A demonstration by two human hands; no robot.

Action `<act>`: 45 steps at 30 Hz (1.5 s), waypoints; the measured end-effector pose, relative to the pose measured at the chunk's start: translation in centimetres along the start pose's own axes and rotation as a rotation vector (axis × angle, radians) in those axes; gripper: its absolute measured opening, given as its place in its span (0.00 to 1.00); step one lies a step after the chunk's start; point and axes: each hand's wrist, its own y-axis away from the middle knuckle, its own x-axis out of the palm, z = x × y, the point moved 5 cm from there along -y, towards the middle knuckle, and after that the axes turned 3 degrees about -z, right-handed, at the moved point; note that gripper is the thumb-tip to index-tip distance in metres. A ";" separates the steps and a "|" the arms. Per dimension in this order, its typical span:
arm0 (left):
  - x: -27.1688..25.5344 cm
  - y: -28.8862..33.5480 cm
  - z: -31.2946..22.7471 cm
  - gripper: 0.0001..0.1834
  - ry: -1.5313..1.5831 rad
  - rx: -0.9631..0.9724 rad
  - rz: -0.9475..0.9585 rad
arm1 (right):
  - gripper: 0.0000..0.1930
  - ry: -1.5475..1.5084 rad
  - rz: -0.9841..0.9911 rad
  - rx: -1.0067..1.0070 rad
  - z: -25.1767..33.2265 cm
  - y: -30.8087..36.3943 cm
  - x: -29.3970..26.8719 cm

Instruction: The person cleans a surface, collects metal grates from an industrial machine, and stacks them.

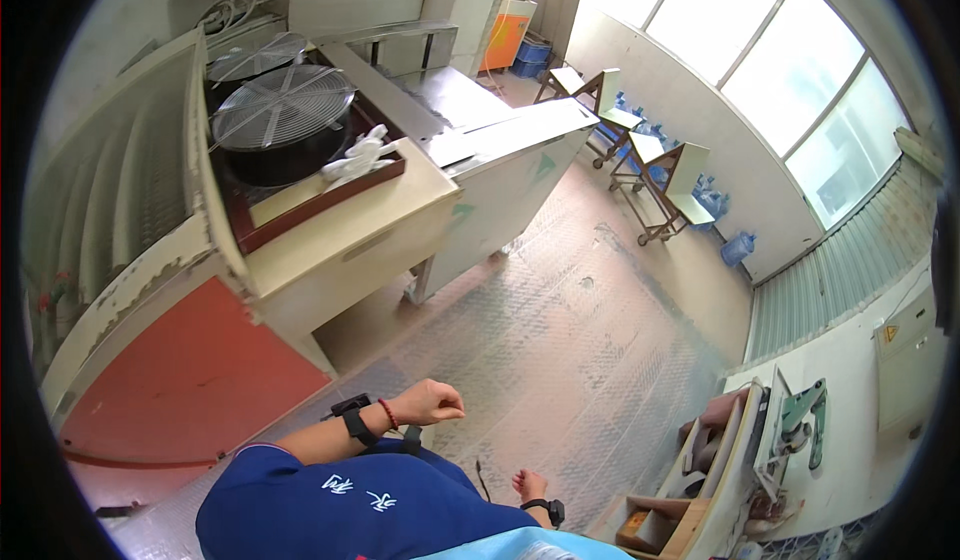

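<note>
My left hand [430,402] is held out in front of my body, its fingers curled into a loose fist with nothing showing in them. A dark strapped device and a red bead bracelet [388,413] are on that wrist. Lower and to the right, my right hand [530,483] hangs over the floor, fingers curled in and no object visible. It wears a black wrist device [555,511]. Light blue material [500,543] lies across the lower edge beside my right arm. Neither hand touches the furniture around me.
On the left stands a cream desk [350,250] bearing round fans with wire guards [285,108] and crumpled white plastic [362,156]. Beyond it is a metal-topped table [520,135]. Wheeled chairs [665,195] and blue water bottles [738,249] line the window wall. Wooden shelving [690,460] stands at right.
</note>
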 end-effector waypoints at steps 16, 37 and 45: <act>2.3 -44.2 3.6 0.11 0.089 -0.030 0.023 | 0.06 -0.189 -0.102 -0.071 29.4 -20.7 -3.8; 8.9 -89.4 2.0 0.08 -0.086 0.135 0.154 | 0.14 0.588 -0.140 0.115 46.3 -54.0 -16.0; 4.4 -100.1 10.1 0.09 -0.037 -0.195 -0.009 | 0.08 -0.141 -0.095 -0.220 88.3 -68.7 -9.2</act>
